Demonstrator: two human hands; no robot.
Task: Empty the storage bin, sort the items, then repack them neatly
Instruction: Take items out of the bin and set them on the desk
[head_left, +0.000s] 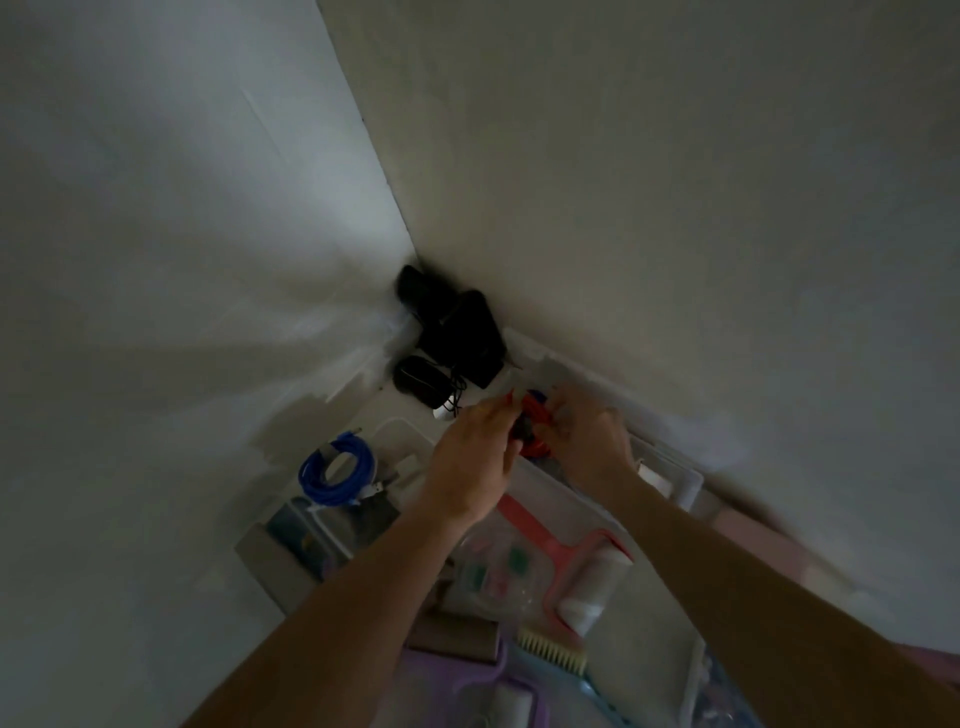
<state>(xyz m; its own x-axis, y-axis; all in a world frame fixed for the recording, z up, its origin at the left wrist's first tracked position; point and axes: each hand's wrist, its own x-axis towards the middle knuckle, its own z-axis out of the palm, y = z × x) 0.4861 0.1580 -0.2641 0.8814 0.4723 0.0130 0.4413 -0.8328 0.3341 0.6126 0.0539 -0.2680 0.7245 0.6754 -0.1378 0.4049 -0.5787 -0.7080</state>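
Both hands meet over the far end of a clear plastic storage bin (685, 488). My left hand (470, 467) and my right hand (589, 441) each grip a small red and black object (530, 421) with a blue part; the blur hides what it is. Inside the bin lie a pink lint roller (582, 566) and a clear packet with green and pink pieces (498, 571). A coiled blue cable (337, 470) lies left of the bin on the white surface.
Black items sit in the wall corner: a pouch (462, 338), a mouse (418, 382) and a rounded object (413, 286). A purple lint roller (493, 696) and a yellow-bristled brush (553, 649) lie near the bottom edge. White walls close in on both sides.
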